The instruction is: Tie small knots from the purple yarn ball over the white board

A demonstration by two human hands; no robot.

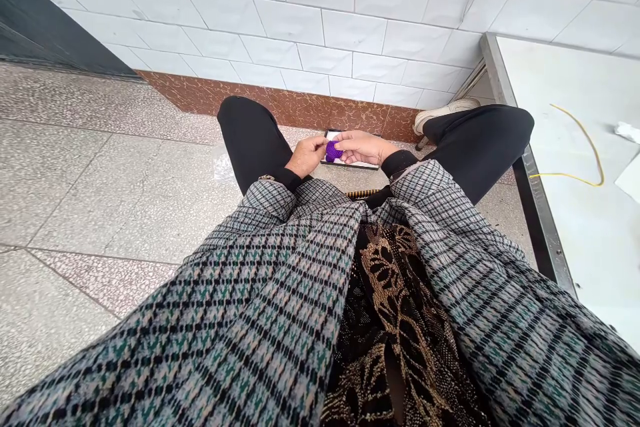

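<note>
at frame upper centre, the left hand [306, 156] and right hand [367, 147] pinch a purple bundle [333, 151], fingertips nearly closed (presumably to steady it).

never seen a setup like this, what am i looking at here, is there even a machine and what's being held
There's no machine here: these are a person's own bare hands. The single picture comes from a camera worn on the head, looking forward and down past the checked jacket and the bent knees. The right hand holds a small purple bundle that looks like cord or yarn. The left hand has its fingertips at the bundle's edge; whether they pinch it is too small to tell. Below the hands is a flat, dark-edged tray. On the white table at the right lies a thin yellow string or wire.
</note>
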